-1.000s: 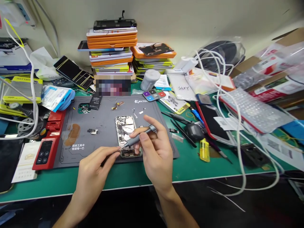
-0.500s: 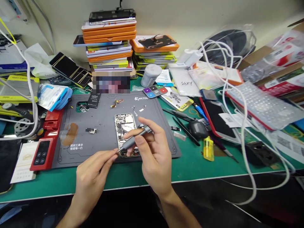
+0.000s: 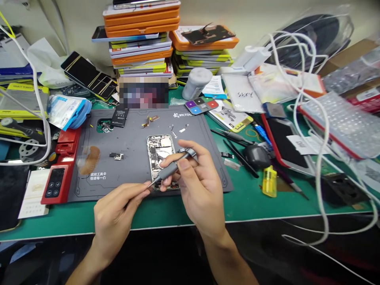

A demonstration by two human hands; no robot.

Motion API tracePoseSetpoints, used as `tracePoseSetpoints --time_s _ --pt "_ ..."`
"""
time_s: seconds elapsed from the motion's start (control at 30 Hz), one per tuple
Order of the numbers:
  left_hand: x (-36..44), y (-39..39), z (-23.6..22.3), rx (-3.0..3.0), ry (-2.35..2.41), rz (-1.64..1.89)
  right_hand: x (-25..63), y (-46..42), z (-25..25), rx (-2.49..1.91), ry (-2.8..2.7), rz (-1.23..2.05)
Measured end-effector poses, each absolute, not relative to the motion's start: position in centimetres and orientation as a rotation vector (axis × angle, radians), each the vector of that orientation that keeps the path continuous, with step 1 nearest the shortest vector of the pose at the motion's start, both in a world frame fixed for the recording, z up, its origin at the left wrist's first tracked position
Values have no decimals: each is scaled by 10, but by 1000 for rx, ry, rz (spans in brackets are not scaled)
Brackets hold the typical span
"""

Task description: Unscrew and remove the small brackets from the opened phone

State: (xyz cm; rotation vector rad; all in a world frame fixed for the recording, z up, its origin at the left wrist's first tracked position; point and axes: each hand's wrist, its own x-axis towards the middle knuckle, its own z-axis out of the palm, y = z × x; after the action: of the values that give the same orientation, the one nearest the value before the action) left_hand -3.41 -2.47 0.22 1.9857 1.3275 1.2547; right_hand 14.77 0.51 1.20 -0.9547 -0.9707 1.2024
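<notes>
In my right hand (image 3: 202, 190) is a grey precision screwdriver (image 3: 168, 171), its shaft pointing down and left. The fingers wrap round its handle. My left hand (image 3: 118, 206) is closed in a pinch at the screwdriver's thin tip; anything tiny between those fingertips is hidden. Just behind both hands lies an opened phone (image 3: 162, 149) on the dark grey work mat (image 3: 124, 138), its inner parts showing. My right fingers cover its lower right part. A small phone part (image 3: 116, 156) lies to the left on the mat, and loose metal pieces (image 3: 178, 130) lie behind the phone.
A black battery (image 3: 120, 115) lies at the mat's back edge. Left of the mat stands a red device (image 3: 56, 184). Orange and yellow boxes (image 3: 142, 25) are stacked behind. White cables (image 3: 325, 158), tweezers (image 3: 242, 160) and a yellow bottle (image 3: 269, 182) crowd the right.
The camera view has tilted down and shifted slightly, so the bench appears higher. Both hands keep their hold on the screwdriver at nearly the same pose.
</notes>
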Motion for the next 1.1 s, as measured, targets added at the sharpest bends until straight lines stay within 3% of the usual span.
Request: tracePoseSetpoints --time_s 1.1 --pt "-36 -28 1 2033 1197 1239 150 5 9 -904 -865 1314"
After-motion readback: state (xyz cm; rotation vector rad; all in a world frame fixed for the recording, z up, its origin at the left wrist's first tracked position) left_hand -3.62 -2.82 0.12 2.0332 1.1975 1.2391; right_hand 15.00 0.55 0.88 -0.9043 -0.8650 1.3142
